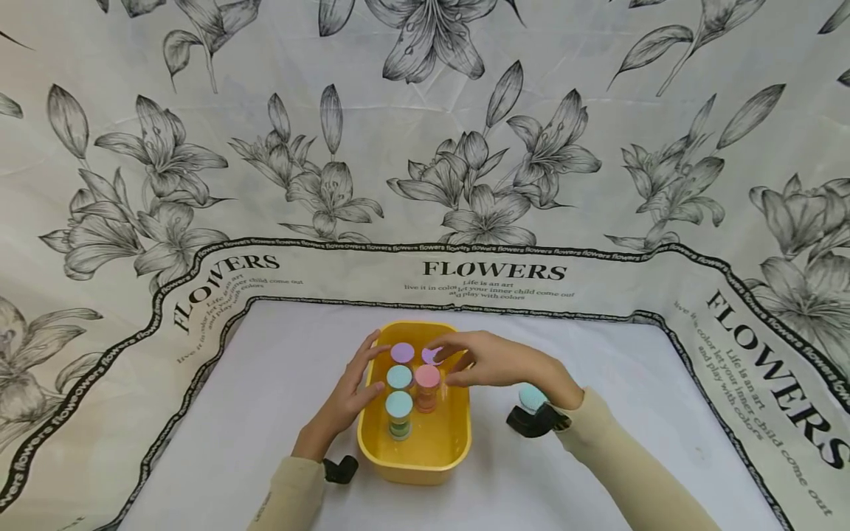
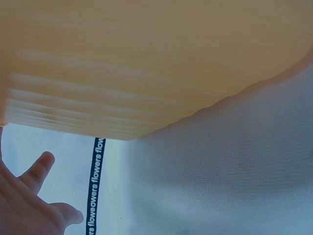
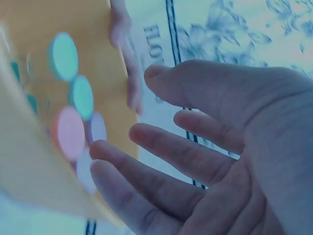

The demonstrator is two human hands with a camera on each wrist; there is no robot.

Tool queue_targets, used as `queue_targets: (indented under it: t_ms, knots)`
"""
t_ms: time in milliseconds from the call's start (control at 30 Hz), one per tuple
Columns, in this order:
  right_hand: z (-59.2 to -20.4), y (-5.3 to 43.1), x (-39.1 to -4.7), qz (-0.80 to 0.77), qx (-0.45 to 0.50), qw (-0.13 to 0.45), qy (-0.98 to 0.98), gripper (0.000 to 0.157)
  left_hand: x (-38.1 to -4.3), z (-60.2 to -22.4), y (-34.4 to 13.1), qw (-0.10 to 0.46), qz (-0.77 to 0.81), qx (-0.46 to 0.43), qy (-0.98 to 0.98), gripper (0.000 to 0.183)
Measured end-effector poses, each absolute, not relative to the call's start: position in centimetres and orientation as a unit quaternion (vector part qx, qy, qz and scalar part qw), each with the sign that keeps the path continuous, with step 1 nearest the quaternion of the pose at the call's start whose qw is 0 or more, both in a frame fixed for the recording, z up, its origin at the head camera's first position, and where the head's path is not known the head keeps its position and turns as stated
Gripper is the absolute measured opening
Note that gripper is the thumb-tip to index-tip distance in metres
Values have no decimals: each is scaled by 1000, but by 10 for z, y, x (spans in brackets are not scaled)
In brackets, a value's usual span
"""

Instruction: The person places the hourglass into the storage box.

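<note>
In the lower middle of the frame, a yellow plastic tub with rounded corners stands between the two hands, and its long axis goes from top to bottom of the frame. The left hand is at the tub's upper left rim, its fingers stretched and its thumb apart, and I see nothing in its hold. The right hand hangs over the upper right rim, with fingers spread and only loosely bent, also holding nothing. Under its fingers is a round pale purple lid, so this lid lies to the left of the right hand, which is clearly the nearer one; whether they touch, I cannot tell. Just below it in the frame stands a clear jar with a pink lid, upright in its long axis, lid pointing up. Another pale purple lid and two light teal lids make a column at the tub's left side, nearer to the left hand, and these also face upward
</note>
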State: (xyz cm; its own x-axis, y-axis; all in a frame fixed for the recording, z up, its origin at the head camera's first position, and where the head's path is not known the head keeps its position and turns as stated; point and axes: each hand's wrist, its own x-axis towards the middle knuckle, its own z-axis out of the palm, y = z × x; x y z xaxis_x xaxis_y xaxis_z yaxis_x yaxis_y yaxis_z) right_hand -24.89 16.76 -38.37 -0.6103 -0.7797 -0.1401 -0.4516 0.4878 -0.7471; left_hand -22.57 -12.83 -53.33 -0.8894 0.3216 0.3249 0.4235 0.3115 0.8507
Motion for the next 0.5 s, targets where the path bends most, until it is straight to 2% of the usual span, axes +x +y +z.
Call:
queue_targets:
  t_ms: [267, 500]
  knots:
    - [-373, 226, -251, -321, -326, 162, 874, 54, -227, -536, -128, 55, -540, -235, -806, 59]
    - [-379, 275, -249, -292, -281, 120, 906, 55, -226, -535, -128, 50, -542, -233, -806, 59]
